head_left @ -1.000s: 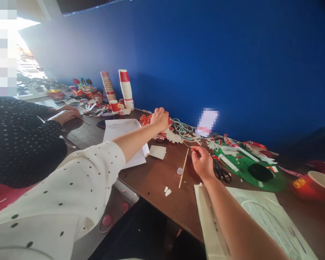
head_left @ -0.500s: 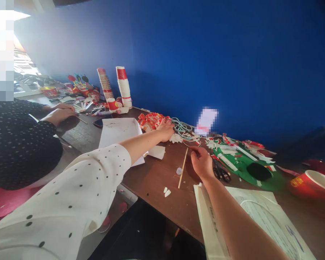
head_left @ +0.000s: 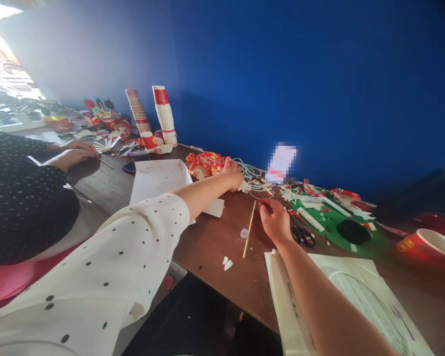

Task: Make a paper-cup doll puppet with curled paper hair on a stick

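Note:
My left hand (head_left: 233,176) reaches across to the back of the table, between a heap of red-and-white paper pieces (head_left: 204,162) and some small white cut-outs (head_left: 247,186). Its fingers curl downward, and their tips are hidden. My right hand (head_left: 276,220) rests on the table with fingers bent in and thumb close to the index finger; whatever it may pinch is too small to make out. Just left of those fingertips lies a thin wooden stick (head_left: 249,230), beside a small clear round cap (head_left: 244,233). Black-handled scissors (head_left: 303,235) lie against the right hand's far side.
A white box lid (head_left: 157,178) lies left of my arm, before stacked paper cups (head_left: 165,116). At right are a green sheet (head_left: 330,230) with scraps, a red paper bowl (head_left: 430,247) and papers (head_left: 359,291). Another person's hands (head_left: 72,155) work at far left.
My left hand has shifted slightly right, off the red pieces and toward the white cut-outs, its fingers more curled. My right hand has stayed in place. The view has turned a little.

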`<state>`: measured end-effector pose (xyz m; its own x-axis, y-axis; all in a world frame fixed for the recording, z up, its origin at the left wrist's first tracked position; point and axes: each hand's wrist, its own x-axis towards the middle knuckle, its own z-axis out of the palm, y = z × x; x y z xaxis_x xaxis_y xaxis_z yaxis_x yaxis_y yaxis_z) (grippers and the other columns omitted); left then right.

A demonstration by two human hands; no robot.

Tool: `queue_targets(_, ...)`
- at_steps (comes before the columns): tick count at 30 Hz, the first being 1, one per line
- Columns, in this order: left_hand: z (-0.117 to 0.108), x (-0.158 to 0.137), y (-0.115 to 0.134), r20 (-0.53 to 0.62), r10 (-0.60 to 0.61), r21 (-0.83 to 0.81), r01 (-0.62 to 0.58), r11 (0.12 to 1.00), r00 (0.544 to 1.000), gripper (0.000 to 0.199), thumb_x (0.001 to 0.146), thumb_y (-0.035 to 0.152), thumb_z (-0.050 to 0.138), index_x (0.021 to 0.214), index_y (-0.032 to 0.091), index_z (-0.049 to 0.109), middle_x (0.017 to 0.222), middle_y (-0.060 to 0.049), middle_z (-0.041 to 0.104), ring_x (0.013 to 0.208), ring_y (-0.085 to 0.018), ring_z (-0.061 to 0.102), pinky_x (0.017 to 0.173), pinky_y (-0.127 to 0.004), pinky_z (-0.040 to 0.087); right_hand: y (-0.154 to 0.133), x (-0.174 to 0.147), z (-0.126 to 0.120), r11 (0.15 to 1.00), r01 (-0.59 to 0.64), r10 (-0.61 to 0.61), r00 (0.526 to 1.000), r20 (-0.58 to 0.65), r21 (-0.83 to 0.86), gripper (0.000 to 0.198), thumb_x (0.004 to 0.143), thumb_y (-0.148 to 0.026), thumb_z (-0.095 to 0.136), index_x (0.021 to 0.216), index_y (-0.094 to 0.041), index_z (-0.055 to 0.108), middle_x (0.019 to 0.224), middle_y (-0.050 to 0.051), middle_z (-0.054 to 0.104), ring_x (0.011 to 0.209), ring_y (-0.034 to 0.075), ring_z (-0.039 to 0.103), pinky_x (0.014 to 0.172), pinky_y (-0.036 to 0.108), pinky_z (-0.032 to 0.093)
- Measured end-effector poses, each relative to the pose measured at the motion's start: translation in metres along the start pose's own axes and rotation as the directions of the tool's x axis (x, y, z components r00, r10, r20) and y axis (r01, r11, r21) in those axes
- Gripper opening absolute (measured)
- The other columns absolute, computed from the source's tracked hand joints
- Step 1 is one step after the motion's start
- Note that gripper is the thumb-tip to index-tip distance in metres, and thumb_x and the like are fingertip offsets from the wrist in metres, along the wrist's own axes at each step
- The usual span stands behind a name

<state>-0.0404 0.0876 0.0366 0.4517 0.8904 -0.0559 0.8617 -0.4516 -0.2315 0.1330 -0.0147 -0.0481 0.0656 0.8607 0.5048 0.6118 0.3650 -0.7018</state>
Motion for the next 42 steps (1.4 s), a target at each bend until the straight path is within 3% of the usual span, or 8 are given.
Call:
queue_targets(6, 0.013, -0.005, 0.001, -0.041, 0.064, -0.017, -0.064, 0.998, 0.997, 0.045, 0.070, 0.004, 0.062, 0.113, 0.011, 0.071, 0.125, -0.018, 0.062, 0.129, -0.038, 0.041, 0.113, -0.068, 0.004, 0.000, 0.000, -0.001, 0.999, -0.034, 0.035, 0.999, 0.016, -0.009, 0.030, 0.079, -0.027, 0.050, 0.096, -0.017, 0.072, 0.095, 0.010, 0.071, 0.085, 0.022, 0.064, 0.080, 0.037, 0.052)
queue_targets(13, 0.025, -0.008, -0.020, -0.083, 0.092, 0.084, -0.085, 0.993, 0.992, 0.036, 0.076, 0.006, 0.055, 0.106, 0.012, 0.074, 0.118, -0.017, 0.066, 0.127, -0.037, 0.043, 0.113, -0.068, 0.002, 0.001, 0.001, 0.000, 1.000, -0.007, 0.007, 1.000, 0.018, -0.010, 0.032, 0.080, -0.029, 0.048, 0.096, -0.016, 0.072, 0.096, 0.010, 0.071, 0.089, 0.023, 0.064, 0.081, 0.037, 0.052)
queue_targets(21, 0.032, -0.005, -0.047, -0.113, 0.063, 0.130, -0.049, 0.990, 0.992, 0.038, 0.078, 0.007, 0.054, 0.109, 0.018, 0.073, 0.121, -0.014, 0.067, 0.130, -0.034, 0.042, 0.113, -0.068, 0.004, 0.002, 0.000, -0.001, 1.000, -0.022, 0.022, 0.999, 0.029, 0.004, 0.030, 0.081, -0.029, 0.050, 0.097, -0.017, 0.072, 0.097, 0.010, 0.071, 0.088, 0.022, 0.065, 0.080, 0.036, 0.052)
queue_targets(31, 0.036, -0.001, -0.079, -0.062, -0.019, 0.105, 0.025, 0.994, 0.998, 0.045, 0.074, 0.005, 0.056, 0.114, 0.017, 0.073, 0.127, -0.016, 0.065, 0.131, -0.036, 0.043, 0.113, -0.067, -0.002, 0.003, 0.000, 0.000, 1.000, -0.005, 0.005, 0.999, 0.033, -0.008, 0.029, 0.082, -0.029, 0.050, 0.098, -0.017, 0.072, 0.097, 0.009, 0.071, 0.089, 0.022, 0.065, 0.081, 0.036, 0.052)
queue_targets(37, 0.035, -0.008, -0.079, -0.080, -0.020, 0.005, 0.020, 1.000, 0.997, 0.050, 0.076, 0.005, 0.054, 0.122, 0.017, 0.068, 0.130, -0.016, 0.062, 0.134, -0.035, 0.039, 0.114, -0.063, -0.003, 0.004, 0.000, 0.001, 0.999, 0.029, -0.028, 0.999, 0.032, -0.025, 0.028, 0.083, -0.028, 0.050, 0.097, -0.019, 0.072, 0.097, 0.009, 0.071, 0.089, 0.022, 0.064, 0.080, 0.036, 0.052)
queue_targets(42, 0.022, -0.027, -0.068, -0.090, 0.040, 0.050, -0.035, 0.998, 0.995, 0.052, 0.077, 0.004, 0.052, 0.126, 0.019, 0.064, 0.136, -0.014, 0.058, 0.135, -0.031, 0.036, 0.115, -0.061, 0.005, 0.002, -0.001, 0.001, 0.994, 0.089, -0.088, 0.996, 0.010, -0.061, 0.026, 0.083, -0.024, 0.049, 0.095, -0.019, 0.072, 0.094, 0.009, 0.071, 0.089, 0.022, 0.064, 0.082, 0.036, 0.051)
